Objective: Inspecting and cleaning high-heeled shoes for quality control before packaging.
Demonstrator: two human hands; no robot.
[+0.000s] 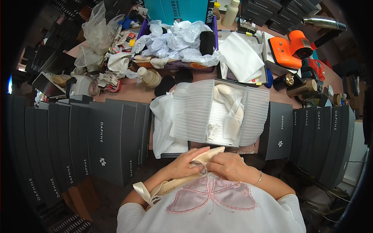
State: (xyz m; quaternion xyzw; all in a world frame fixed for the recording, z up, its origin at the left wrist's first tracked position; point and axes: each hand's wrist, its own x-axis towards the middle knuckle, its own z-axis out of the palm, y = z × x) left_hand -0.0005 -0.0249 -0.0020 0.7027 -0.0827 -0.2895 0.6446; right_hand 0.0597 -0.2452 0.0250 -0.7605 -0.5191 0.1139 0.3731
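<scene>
Close to my chest I hold a cream pointed-toe shoe (166,187), its toe pointing away to the upper right. My left hand (183,165) is closed around its left side near the toe, with the thumb at the opening. My right hand (228,166) pinches the front of the opening; whether something small sits between those fingers is hidden. A pale ribbon (142,191) and a beaded strap hang at the heel end. Just beyond my hands lies a shoe box (216,121) without its lid, ribbed packing sheet (191,112) folded out on both sides. Inside is another cream shoe (222,91), partly wrapped in white tissue.
Dark grey shoe boxes stand in rows at left (112,139) and right (276,130). Farther back are a purple-edged bin of crumpled plastic (176,40), a tray of white sheets (241,56), a bottle (149,77), black pads (165,85) and an orange tool (289,48).
</scene>
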